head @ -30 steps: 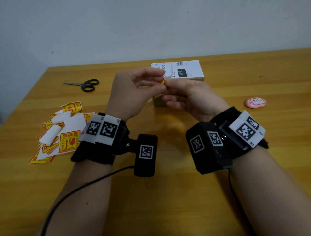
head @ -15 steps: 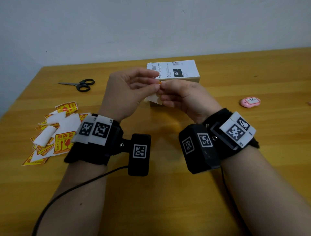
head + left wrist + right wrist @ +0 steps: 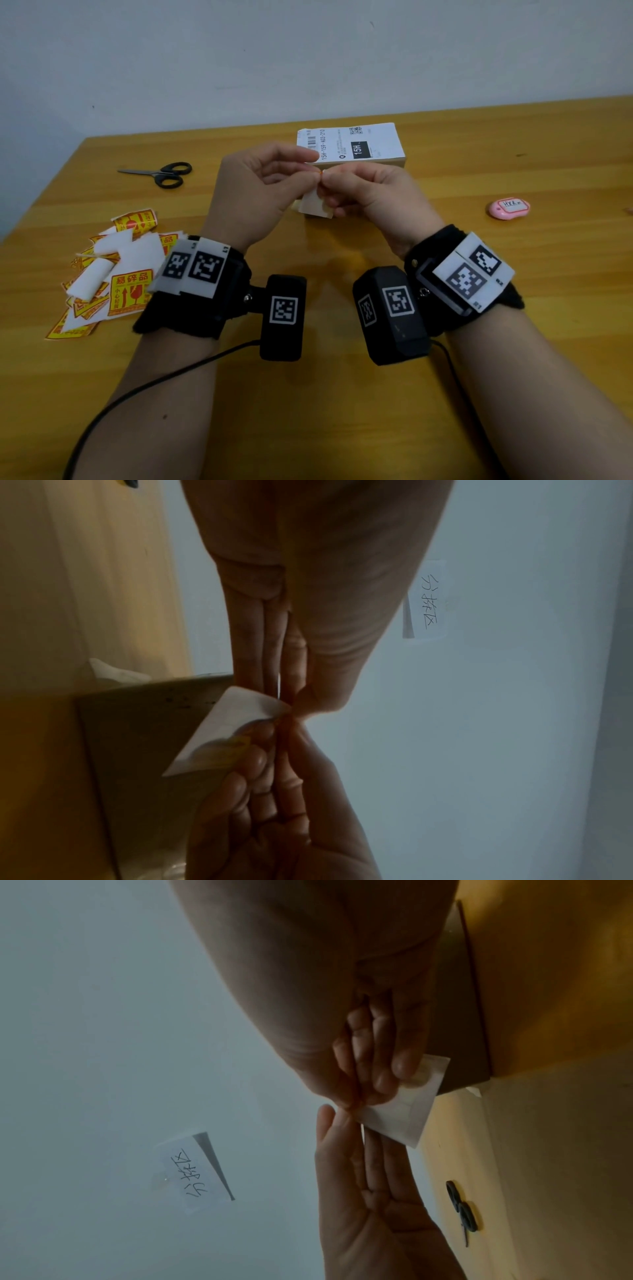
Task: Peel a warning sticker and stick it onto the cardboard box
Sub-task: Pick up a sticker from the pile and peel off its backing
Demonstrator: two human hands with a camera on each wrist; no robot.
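A: What step is this?

B: The peeling step, I think. The left hand (image 3: pixel 260 192) and the right hand (image 3: pixel 368 195) meet in the air, just in front of the cardboard box (image 3: pixel 352 147). Both pinch one corner of the warning sticker (image 3: pixel 226 729).

A: Are the fingers squeezed tight?

B: Yes. Thumb and fingertips of each hand press together on that corner. The rest of the sticker hangs down below the pinch, white back showing.

A: Is it off its paper yet?

B: I cannot tell. A bit of yellow shows by the right fingers.

A: What comes next?

B: Probably pull the two layers apart slowly, then press the sticky side on the box. It sits on the table (image 3: pixel 342 411), right behind the hands.
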